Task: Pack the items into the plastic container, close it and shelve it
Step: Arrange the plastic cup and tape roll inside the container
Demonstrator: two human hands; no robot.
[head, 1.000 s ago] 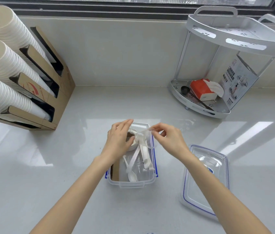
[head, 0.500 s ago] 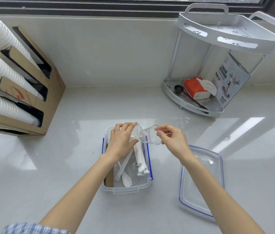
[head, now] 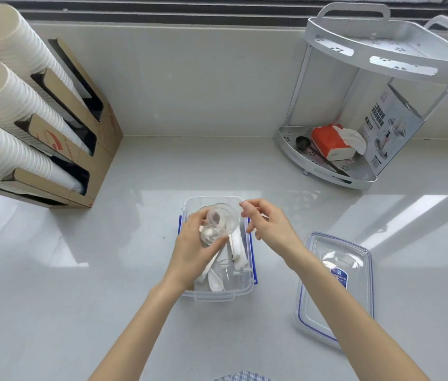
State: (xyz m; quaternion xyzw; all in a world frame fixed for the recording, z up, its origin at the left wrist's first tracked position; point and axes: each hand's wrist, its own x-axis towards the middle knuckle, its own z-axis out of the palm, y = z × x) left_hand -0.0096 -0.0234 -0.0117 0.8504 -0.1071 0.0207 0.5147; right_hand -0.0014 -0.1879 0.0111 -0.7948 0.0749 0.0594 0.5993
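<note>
The pale desk (head: pixel 135 270) carries an open container (head: pixel 217 295) under the fingers (head: pixel 247 207). Its lid (head: pixel 354 259) lies right of them. A cup holder (head: pixel 102 149) and rack (head: pixel 327 171) stand beyond.

Bright daylight comes from the window (head: pixel 217 4) at the top, leaving glossy white patches of glare on the counter (head: pixel 52 270). Edges bend from the wide lens, and the right hand (head: pixel 269 226) looks slightly blurred.
</note>
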